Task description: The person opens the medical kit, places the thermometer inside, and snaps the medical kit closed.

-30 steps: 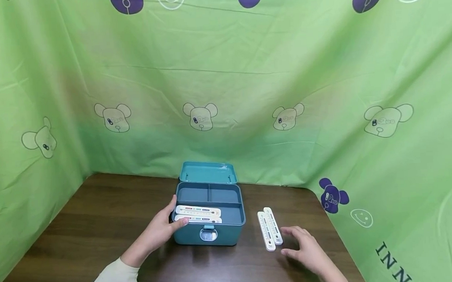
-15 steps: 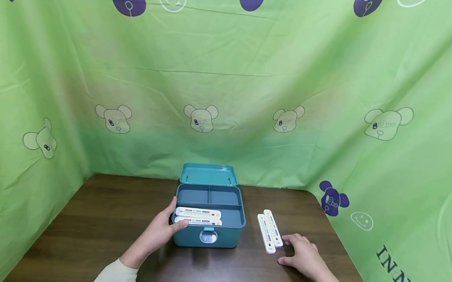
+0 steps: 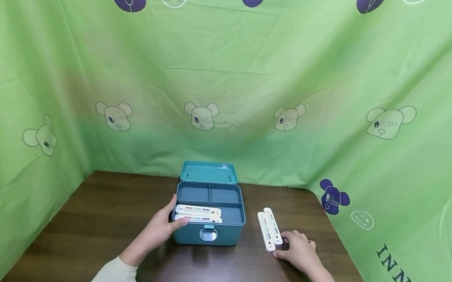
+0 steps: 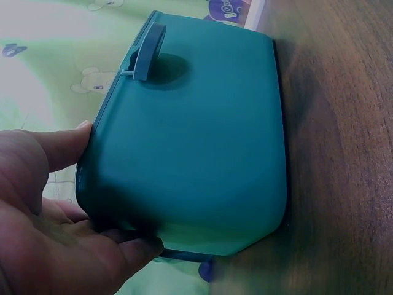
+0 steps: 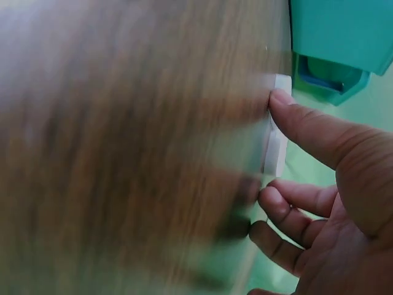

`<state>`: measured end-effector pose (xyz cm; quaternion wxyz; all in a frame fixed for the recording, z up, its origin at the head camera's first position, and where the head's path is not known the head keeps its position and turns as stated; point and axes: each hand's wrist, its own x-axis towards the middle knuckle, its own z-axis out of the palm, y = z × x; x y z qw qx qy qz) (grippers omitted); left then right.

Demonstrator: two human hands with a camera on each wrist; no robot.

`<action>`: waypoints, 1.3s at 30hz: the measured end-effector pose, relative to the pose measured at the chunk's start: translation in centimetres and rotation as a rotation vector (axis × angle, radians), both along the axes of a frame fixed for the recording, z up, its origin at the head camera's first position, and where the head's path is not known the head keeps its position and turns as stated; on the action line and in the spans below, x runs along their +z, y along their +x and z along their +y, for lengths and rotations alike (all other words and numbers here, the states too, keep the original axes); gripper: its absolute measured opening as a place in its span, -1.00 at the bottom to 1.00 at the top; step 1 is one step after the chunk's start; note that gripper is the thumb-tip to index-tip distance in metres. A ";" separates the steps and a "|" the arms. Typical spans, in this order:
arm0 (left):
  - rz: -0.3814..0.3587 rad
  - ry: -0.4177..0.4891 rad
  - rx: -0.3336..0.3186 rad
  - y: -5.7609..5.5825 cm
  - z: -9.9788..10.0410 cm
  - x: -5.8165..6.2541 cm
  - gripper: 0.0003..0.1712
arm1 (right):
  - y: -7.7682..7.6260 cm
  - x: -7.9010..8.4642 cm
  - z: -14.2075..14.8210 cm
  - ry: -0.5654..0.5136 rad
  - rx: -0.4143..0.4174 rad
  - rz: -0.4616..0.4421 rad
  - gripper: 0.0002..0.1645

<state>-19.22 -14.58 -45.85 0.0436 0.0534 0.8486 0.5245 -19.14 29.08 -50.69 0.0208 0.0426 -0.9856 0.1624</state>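
My left hand (image 3: 162, 226) grips the front left corner of a teal storage box (image 3: 224, 235), thumb over the front rim and fingers along the side, as the left wrist view shows. Two white strip thermometers (image 3: 200, 209) with printed scales lie inside its front compartment. On the table to the right, two more white thermometers (image 3: 266, 231) lie side by side, slightly offset. My right hand (image 3: 298, 251) is at their near ends, its thumb touching the end of the left one and its bent index finger right at the right one's edge. Both thermometers lie flat.
The box's lid (image 3: 208, 172) stands tipped back behind it, and a divider splits its rear tray. A clasp (image 3: 208, 233) hangs at the front. The brown wooden table (image 3: 111, 213) is enclosed by a green printed cloth (image 3: 238, 73).
My right hand has moved slightly left to the near ends of the two thermometers, thumb and index finger now right at them. The left hand and box have stayed in place.
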 end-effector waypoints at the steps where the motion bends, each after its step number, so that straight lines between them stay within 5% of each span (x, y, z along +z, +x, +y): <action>1: 0.002 -0.001 0.001 0.0 0.0 0.1 0.12 | -0.1 0.0 -0.2 0.000 -0.004 0.003 -0.19; 13: 0.010 -0.003 0.007 -0.1 -0.2 -0.2 0.12 | -0.6 0.3 -1.4 0.018 -0.069 -0.009 -0.34; 25: 0.000 -0.007 0.010 -0.2 0.0 0.0 0.10 | -1.3 0.4 -1.5 0.012 -0.144 -0.038 -0.75; 39: 0.016 -0.011 0.020 0.1 -0.2 -0.2 0.08 | -3.0 0.9 -1.5 0.015 -0.167 -0.116 -0.72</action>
